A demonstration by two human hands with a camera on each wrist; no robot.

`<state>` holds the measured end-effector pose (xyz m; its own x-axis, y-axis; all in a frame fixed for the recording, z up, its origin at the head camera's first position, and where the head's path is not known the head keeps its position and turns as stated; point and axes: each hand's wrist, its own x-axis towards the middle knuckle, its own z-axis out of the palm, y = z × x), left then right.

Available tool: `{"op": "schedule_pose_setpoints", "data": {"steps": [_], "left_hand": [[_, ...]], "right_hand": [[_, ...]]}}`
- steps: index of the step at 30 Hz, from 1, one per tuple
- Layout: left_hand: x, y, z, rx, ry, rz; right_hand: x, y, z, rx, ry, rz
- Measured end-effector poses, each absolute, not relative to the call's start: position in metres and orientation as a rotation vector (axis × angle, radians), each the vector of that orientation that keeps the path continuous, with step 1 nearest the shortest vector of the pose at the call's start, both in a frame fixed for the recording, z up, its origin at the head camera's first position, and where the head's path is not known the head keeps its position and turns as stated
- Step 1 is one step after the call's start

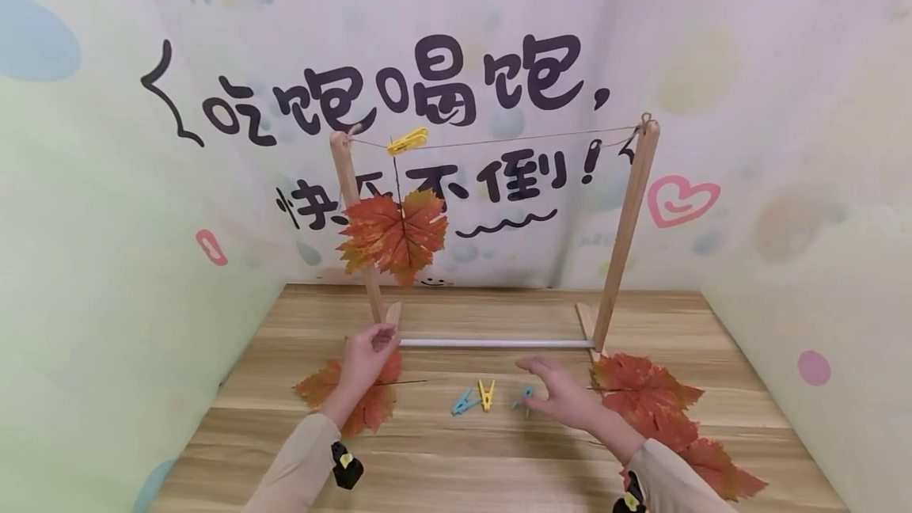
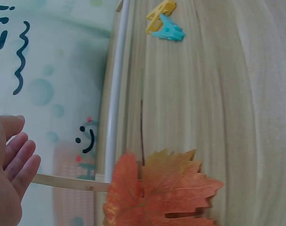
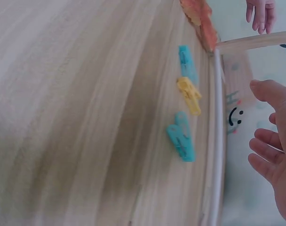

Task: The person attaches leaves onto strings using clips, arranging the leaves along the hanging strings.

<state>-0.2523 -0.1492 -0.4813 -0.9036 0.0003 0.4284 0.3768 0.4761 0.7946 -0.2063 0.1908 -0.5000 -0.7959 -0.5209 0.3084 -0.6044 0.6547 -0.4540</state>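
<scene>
My left hand (image 1: 366, 355) hovers over an orange maple leaf (image 1: 375, 412) on the table, fingers loosely bent and holding nothing. In the left wrist view this leaf's thin stem runs along the wood. My right hand (image 1: 563, 398) is above the table with its fingers spread and nothing in them. Near it lies a blue clothespin (image 3: 181, 141), partly overlapped by the hand in the head view. A yellow clothespin (image 1: 487, 396) and another blue clothespin (image 1: 465, 403) lie between the hands. Another leaf (image 1: 395, 234) hangs by its stem from a string, under a yellow clothespin (image 1: 408, 141).
Behind the hands stands a frame of two wooden posts (image 1: 627, 236) joined by a white rod (image 1: 492, 343) low down and a thin string (image 1: 513, 138) at the top. More orange leaves (image 1: 644, 390) lie at the right. A printed curtain (image 1: 499, 252) backs the wooden table (image 1: 456, 465).
</scene>
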Motion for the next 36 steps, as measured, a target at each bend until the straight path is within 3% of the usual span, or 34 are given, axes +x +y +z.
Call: {"op": "schedule_pose_setpoints", "data": {"steps": [14, 36], "left_hand": [[-0.245, -0.144, -0.523, -0.277, -2.451, -1.219], [-0.243, -0.130, -0.551, -0.517, -2.835, -0.932]], "right_hand": [[-0.198, 0.183, -0.533, 0.956, -2.718, 0.795], [-0.187, 0.183, -0.538, 0.957, -2.770, 0.850]]}}
